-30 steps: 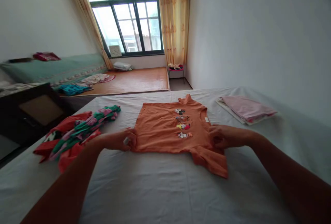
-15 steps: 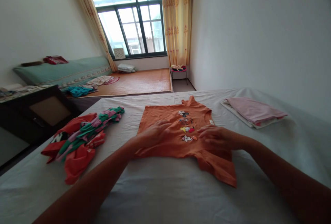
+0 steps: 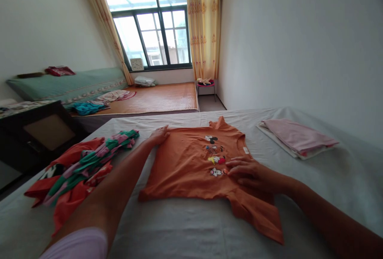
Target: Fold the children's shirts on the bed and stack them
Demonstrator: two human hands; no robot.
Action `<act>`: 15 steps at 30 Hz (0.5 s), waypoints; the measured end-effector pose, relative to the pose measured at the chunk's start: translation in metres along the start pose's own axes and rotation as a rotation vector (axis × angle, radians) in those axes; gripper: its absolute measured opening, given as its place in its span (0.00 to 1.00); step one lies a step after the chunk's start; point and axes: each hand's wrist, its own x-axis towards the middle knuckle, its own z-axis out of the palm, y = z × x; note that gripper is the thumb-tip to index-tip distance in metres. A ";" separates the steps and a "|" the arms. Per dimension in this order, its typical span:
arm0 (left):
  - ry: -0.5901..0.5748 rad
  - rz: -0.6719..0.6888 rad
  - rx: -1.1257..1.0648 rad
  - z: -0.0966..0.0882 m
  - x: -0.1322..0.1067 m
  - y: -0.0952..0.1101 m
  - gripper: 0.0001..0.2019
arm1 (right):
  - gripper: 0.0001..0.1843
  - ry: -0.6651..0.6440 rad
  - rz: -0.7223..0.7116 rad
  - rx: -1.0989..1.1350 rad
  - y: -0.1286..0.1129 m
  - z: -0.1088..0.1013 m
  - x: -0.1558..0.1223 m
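An orange T-shirt (image 3: 182, 163) with several cartoon figures on its chest lies spread on the white bed sheet (image 3: 185, 227), its collar toward the right. My left hand (image 3: 160, 134) rests at the far corner of its hem, fingers stretched out. My right hand (image 3: 249, 171) lies on the chest near the collar, fingers extended over the cloth. The near sleeve points toward me at the lower right, and the far sleeve sticks out at the back.
A crumpled heap of red, green and pink clothes (image 3: 80, 167) lies on the left, partly behind my left forearm. Folded pink and white garments (image 3: 296, 137) sit on the right near the wall. Behind are another bed (image 3: 161, 97), a dark cabinet (image 3: 38, 131) and a stool (image 3: 206, 84).
My left hand has moved from the middle of the T-shirt leftward and away to the far hem corner. My right hand stays near the collar. The view has tilted slightly.
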 end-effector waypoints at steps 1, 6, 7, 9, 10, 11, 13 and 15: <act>0.020 -0.012 0.003 -0.002 0.004 -0.001 0.28 | 0.18 -0.001 0.005 0.001 0.001 0.000 0.001; 0.110 -0.080 0.012 -0.013 0.019 0.004 0.15 | 0.17 0.002 0.057 -0.008 0.001 0.001 0.002; 0.136 -0.099 0.016 -0.014 0.020 0.006 0.14 | 0.17 0.006 0.064 -0.006 0.001 0.001 0.002; 0.190 -0.136 0.023 -0.016 0.020 0.013 0.15 | 0.17 0.015 0.071 0.004 0.001 0.000 0.001; 0.214 -0.150 0.027 -0.016 0.018 0.020 0.16 | 0.17 0.015 0.071 0.009 0.001 0.000 0.001; 0.234 -0.138 0.025 -0.015 0.014 0.028 0.19 | 0.17 0.012 0.070 0.012 0.001 0.001 0.001; 0.239 0.020 -0.013 -0.012 0.001 0.049 0.22 | 0.17 0.002 0.062 0.008 0.002 0.003 0.002; 0.147 0.337 -0.090 -0.005 -0.019 0.072 0.23 | 0.17 0.001 0.049 0.006 0.002 0.003 0.003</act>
